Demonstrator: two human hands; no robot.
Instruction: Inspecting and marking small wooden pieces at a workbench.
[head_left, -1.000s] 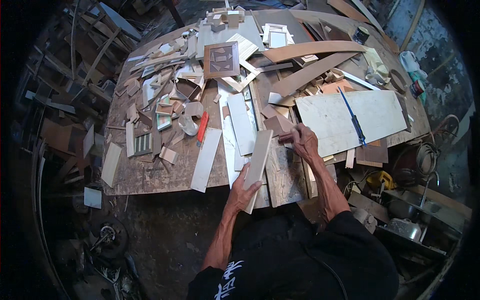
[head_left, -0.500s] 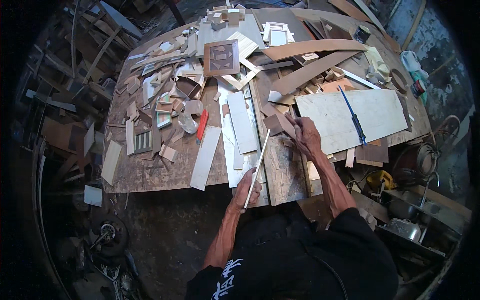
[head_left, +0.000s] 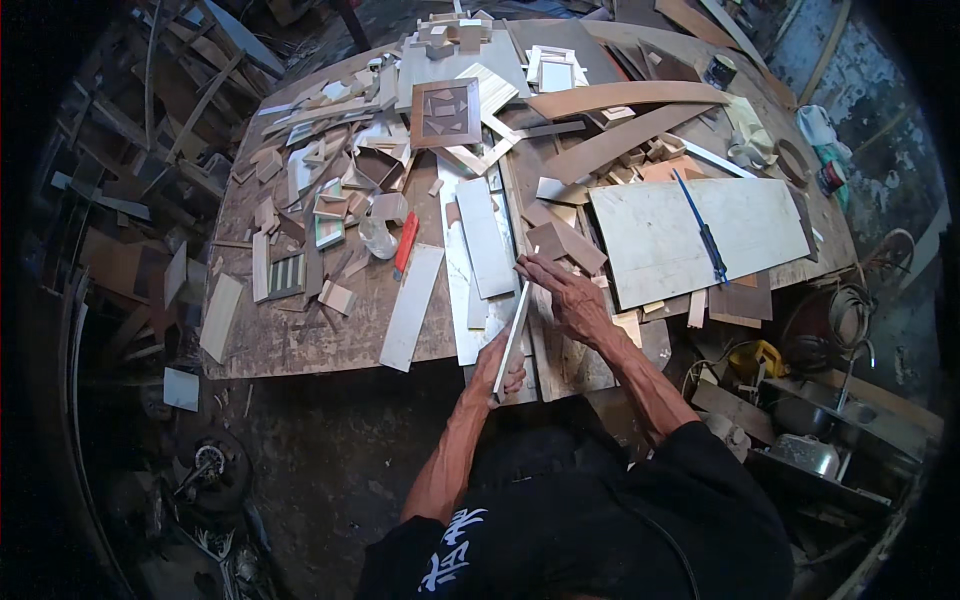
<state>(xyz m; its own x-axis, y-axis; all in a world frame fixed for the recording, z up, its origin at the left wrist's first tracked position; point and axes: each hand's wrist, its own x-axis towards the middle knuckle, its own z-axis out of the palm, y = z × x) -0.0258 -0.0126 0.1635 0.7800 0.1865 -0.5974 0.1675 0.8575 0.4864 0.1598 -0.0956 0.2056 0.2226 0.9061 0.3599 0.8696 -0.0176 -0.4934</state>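
A thin pale wooden strip (head_left: 516, 328) slants up and away from me over the near edge of the workbench. Its lower part is gripped in my left hand (head_left: 492, 368), with the fingers wrapped round it. My right hand (head_left: 575, 302) reaches across from the right, fingers stretched out and their tips at the strip's upper part. Whether they press on it or only lie beside it I cannot tell. Just beyond this hand rests a brown wooden block (head_left: 572, 248). Pale flat boards (head_left: 482, 240) lie lengthwise to the left of the strip.
A red-handled tool (head_left: 406, 243) lies left among many wood offcuts. On the right, a blue-and-black saw (head_left: 708, 238) rests on a wide pale panel (head_left: 640, 255). A framed brown wooden piece (head_left: 445, 113) and long curved boards (head_left: 630, 98) sit farther back.
My right hand has left the brown block and come nearer and leftward to the strip, its fingers straightening. The block has turned slightly. My left hand still holds the strip.
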